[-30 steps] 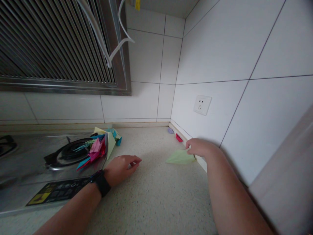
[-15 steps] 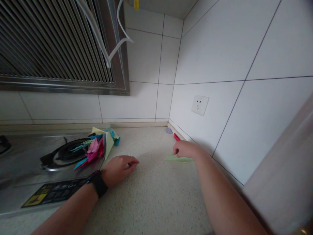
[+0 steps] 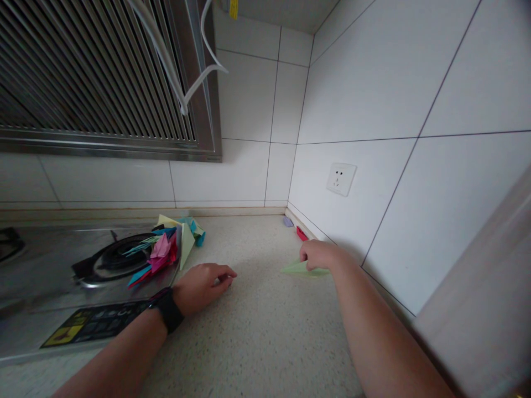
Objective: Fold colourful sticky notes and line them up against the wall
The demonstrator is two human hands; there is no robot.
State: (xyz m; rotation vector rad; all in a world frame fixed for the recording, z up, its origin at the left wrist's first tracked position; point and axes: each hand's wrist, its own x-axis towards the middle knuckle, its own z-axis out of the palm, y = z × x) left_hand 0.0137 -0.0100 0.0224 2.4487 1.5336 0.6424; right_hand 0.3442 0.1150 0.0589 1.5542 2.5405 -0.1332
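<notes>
On the speckled countertop [image 3: 257, 331] lies a pale green folded paper [image 3: 296, 268], its pointed end toward the left. My right hand [image 3: 317, 255] is closed over its right part; the fingertips are partly hidden. My left hand [image 3: 205, 284], with a black watch on the wrist, rests on the counter further left. Its fingers are loosely curled together, and nothing shows in them. Beyond that hand, a pile of colourful folded papers [image 3: 164, 249] in pink, blue, yellow and green leans over the stove's edge. A small red folded paper [image 3: 301, 233] and a small lilac one [image 3: 287, 221] lie along the right wall.
A gas burner [image 3: 110, 260] sits on the steel stovetop [image 3: 50, 276] at the left. Overhead is a range hood [image 3: 95, 77] with a white cable [image 3: 166, 58] hanging before it. White tiled walls meet at the back corner, with a socket [image 3: 341, 178] on the right one.
My right hand has shifted slightly right along the pale green paper. The left hand stays in place. The whole view has moved a little.
</notes>
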